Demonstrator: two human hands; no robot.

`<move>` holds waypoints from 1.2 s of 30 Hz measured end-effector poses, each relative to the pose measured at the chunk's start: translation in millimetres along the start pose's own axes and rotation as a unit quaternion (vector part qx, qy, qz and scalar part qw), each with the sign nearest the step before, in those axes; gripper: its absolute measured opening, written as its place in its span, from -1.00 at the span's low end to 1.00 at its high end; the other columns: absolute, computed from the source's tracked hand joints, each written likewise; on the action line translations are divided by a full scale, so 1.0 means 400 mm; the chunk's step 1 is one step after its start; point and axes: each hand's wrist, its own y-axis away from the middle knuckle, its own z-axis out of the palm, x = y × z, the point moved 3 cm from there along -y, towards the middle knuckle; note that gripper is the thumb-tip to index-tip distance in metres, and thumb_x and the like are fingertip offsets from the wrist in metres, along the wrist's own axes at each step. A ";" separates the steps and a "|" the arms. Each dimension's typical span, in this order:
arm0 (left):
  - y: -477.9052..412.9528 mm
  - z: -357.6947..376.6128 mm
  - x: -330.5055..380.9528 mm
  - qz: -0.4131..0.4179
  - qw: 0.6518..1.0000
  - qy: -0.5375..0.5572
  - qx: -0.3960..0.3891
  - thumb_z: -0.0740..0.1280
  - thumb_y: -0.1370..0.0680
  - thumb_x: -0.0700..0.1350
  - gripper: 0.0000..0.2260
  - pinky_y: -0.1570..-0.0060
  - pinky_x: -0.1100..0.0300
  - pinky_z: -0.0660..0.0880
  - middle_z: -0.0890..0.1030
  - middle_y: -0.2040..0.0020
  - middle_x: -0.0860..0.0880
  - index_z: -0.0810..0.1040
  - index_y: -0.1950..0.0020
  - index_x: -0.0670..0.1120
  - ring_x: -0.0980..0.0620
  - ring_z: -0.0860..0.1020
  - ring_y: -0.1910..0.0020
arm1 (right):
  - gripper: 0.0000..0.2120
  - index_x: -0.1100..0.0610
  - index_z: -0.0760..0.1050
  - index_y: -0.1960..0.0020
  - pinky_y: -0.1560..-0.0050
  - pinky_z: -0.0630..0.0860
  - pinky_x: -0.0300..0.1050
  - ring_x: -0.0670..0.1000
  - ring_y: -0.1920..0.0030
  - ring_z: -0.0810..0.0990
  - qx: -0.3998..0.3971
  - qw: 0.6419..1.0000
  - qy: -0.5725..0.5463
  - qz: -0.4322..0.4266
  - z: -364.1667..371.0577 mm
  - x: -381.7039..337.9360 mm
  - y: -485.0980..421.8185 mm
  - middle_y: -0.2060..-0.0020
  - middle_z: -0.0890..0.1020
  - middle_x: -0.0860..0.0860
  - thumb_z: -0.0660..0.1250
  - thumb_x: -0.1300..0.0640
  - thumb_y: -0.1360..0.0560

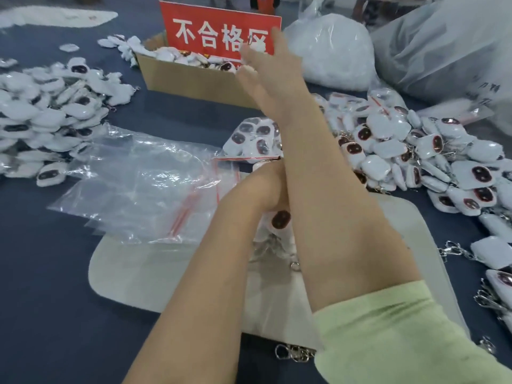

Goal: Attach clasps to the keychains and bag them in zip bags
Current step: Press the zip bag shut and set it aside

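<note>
My right hand (259,65) reaches far forward over the cardboard box (191,81), fingers spread and straight. A small white keychain (259,45) with a ring sits blurred at its fingertips; whether they touch it I cannot tell. My left hand (255,187) lies on the pale mat (144,273), its fingers hidden behind my right forearm. A white keychain with a dark face (281,218) and its metal chain (267,246) show just under that hand. Empty zip bags (138,187) with red strips lie to the left of it.
The box holds white keychains under a red sign (221,31). Keychain heaps lie at the left (52,117) and right (415,151). A filled bag (255,139) sits mid-table. Loose clasps (295,353) lie near the front edge. Big plastic sacks (332,51) stand at the back right.
</note>
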 end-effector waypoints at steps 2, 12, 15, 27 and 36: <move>0.001 0.001 0.001 0.018 0.999 0.015 -0.026 0.18 -0.54 -0.37 -0.66 0.51 0.50 0.29 0.25 0.36 0.00 0.18 0.35 -0.09 0.06 0.21 0.39 | -0.68 0.17 0.26 -0.31 -0.07 0.54 -0.06 0.06 0.05 0.42 -0.026 0.997 0.064 0.043 0.002 0.033 -0.007 -0.02 0.45 0.13 0.14 0.39 -0.60; 0.009 0.015 0.028 0.045 0.996 0.062 0.042 0.27 -0.54 -0.07 -0.79 0.10 0.09 0.51 0.62 0.19 -0.12 0.46 0.24 -0.17 -0.07 0.56 0.17 | -0.81 0.16 0.48 -0.01 0.11 0.57 -0.15 0.03 0.24 0.59 0.142 0.975 0.163 0.042 -0.163 0.055 0.121 0.21 0.63 0.10 0.12 0.32 -0.55; 0.027 0.026 0.039 0.055 0.991 0.084 0.092 0.25 -0.55 -0.06 -0.76 0.32 0.16 0.43 0.58 0.33 -0.04 0.41 0.29 -0.12 0.00 0.50 0.34 | -0.82 0.17 0.50 -0.08 0.06 0.61 -0.14 -0.03 0.25 0.61 0.163 0.953 0.251 0.037 -0.205 0.044 0.175 0.24 0.64 0.04 0.15 0.25 -0.56; 0.098 0.205 0.084 0.099 0.949 -0.083 0.287 0.10 -0.60 -0.08 -0.65 -0.45 -0.04 0.04 0.44 -0.35 -0.08 0.33 -0.37 -0.13 -0.07 0.28 -0.40 | -0.59 0.20 0.43 -0.29 0.14 0.33 -0.13 0.12 -0.10 0.51 0.152 0.817 0.547 0.102 -0.364 0.045 0.406 -0.13 0.58 0.12 0.23 -0.06 -0.58; 0.089 0.139 0.028 0.012 0.712 0.631 0.308 0.16 -0.58 -0.17 -0.80 -0.01 0.31 0.38 0.55 -0.14 0.04 0.53 -0.12 -0.06 0.16 0.50 -0.12 | -0.88 0.05 0.43 0.15 0.43 0.32 -0.46 -0.23 0.38 0.43 0.159 0.877 0.453 -0.004 -0.377 0.090 0.407 0.33 0.45 -0.14 0.27 0.12 -0.57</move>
